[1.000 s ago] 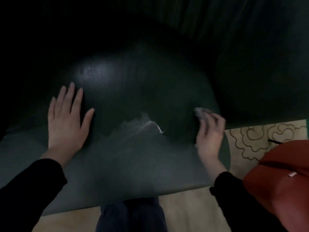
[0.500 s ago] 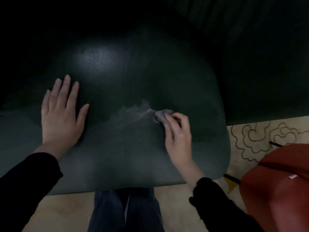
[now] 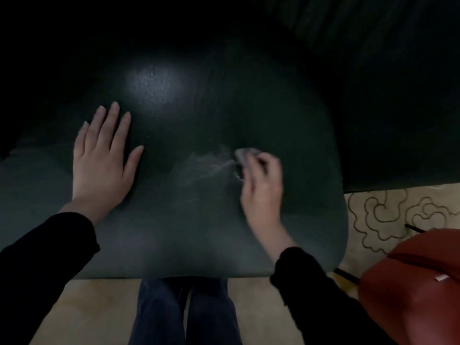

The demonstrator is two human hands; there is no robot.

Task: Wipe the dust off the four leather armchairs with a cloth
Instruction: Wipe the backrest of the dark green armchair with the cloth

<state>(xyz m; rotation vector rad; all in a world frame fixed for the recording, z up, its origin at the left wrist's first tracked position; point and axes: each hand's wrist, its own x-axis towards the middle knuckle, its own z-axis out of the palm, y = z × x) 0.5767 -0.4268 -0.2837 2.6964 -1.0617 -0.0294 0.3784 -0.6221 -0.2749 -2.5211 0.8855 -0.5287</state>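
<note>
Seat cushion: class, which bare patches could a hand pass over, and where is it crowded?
Free: the leather between left hand and right hand; the seat cushion's front strip; the stretch beyond both hands, under the glare. Crowded: under the flat left hand and where the right hand holds the cloth.

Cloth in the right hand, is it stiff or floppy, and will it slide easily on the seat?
Probably floppy: the cloth is bunched up in the right hand. Likely light: the fingers nearly cover it. It should glide on the glossy seat.
</note>
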